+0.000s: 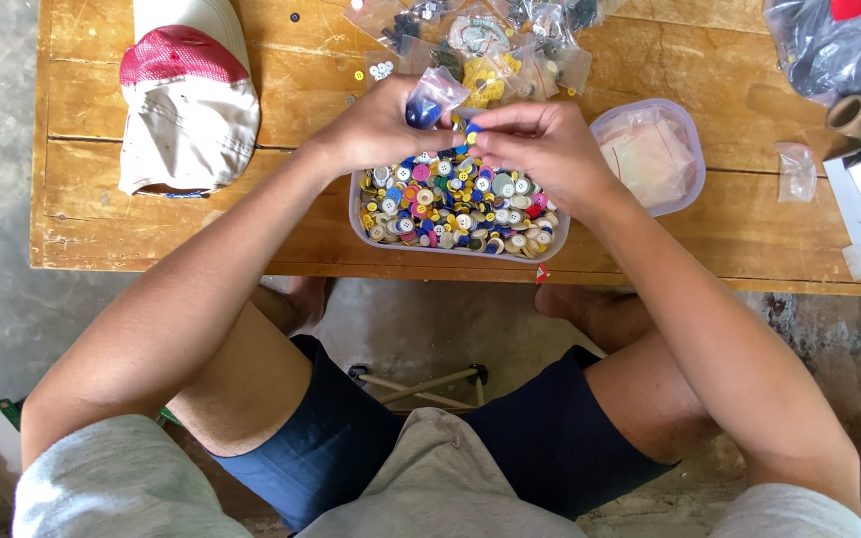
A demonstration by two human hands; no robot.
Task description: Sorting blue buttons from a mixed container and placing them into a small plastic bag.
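Small bag [434, 98] of blue buttons is pinched by left hand [381, 128]; a button [471, 131], mostly hidden, is gripped by right hand [540, 149] over tub [359, 214].

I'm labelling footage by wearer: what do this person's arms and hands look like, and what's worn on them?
Both arms are bare from short light-grey sleeves down. The left hand and right hand are bare: no gloves, rings, watch or wristbands visible.

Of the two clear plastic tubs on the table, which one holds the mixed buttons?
The tub under both hands; the right-hand tub holds only clear bags.
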